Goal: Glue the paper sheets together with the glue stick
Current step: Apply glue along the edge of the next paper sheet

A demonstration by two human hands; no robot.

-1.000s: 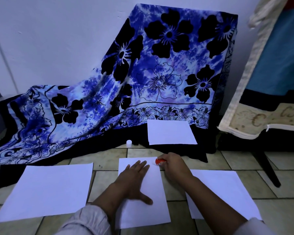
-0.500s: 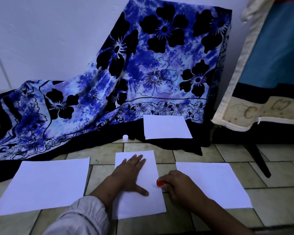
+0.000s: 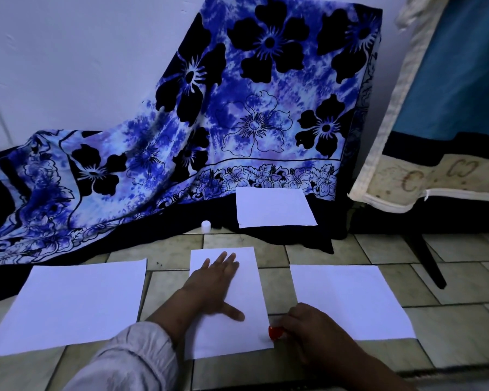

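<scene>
Cloth (image 3: 237,122), blue w/ black flowers, drapes over sth tall against the white wall and spills down to the left onto a tiled floor (image 3: 463,320). At far right leans a cream-edged padded item (image 3: 407,187).

Four white paper sheets lie below the cloth. The left sheet (image 3: 68,306) and right sheet (image 3: 350,300) lie flat on the tiles, one on each side of me. The far sheet (image 3: 274,207) rests on the cloth's dark hem, straight ahead. The middle sheet (image 3: 251,283), narrower than the others, lies on the floor directly in front of me, btwn the left and right ones and apart from both.

My left hand (image 3: 212,286) lies flat on the middle sheet, fingers straight and slightly spread, thumb out to the right, pressing the paper down. My right hand (image 3: 308,328) is at that sheet's bottom right corner, fingers curled round the red glue stick (image 3: 275,333). Its red end sits at the paper's right edge. I can't tell if the tip touches.

A small white cap (image 3: 206,224) stands at the cloth's edge, just left of the far sheet, well apart from both hands.
</scene>
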